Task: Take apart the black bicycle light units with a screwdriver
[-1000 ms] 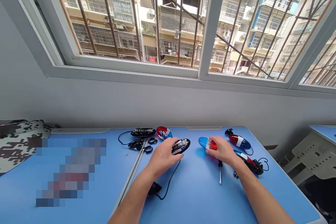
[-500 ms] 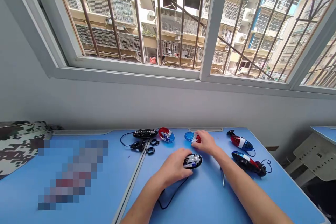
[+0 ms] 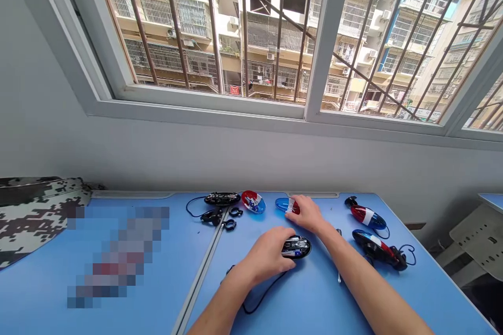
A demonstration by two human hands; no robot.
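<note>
My left hand [image 3: 271,251] grips the left end of a black oval casing [image 3: 297,247] with silvery and blue parts inside; a black cable [image 3: 261,297] trails below it. Farther back, my right hand [image 3: 308,213] has its fingers on the red end of a blue, white and red oval shell [image 3: 286,205], which rests on the blue table. To the left of that shell lies another red and blue shell [image 3: 253,202] with small parts in it. A screwdriver [image 3: 339,276] lies partly hidden by my right forearm.
A black casing [image 3: 222,199], a black clamp [image 3: 212,216] and black rings [image 3: 229,225] are at the back left. Two red, white and blue units [image 3: 368,217] with cables lie at the right. Camouflage cloth [image 3: 43,214] covers the far left. A window is behind the table [image 3: 137,319].
The view has shifted slightly. My left hand and the black casing have moved a little to the right. My right hand remains at the blue and red shell.
</note>
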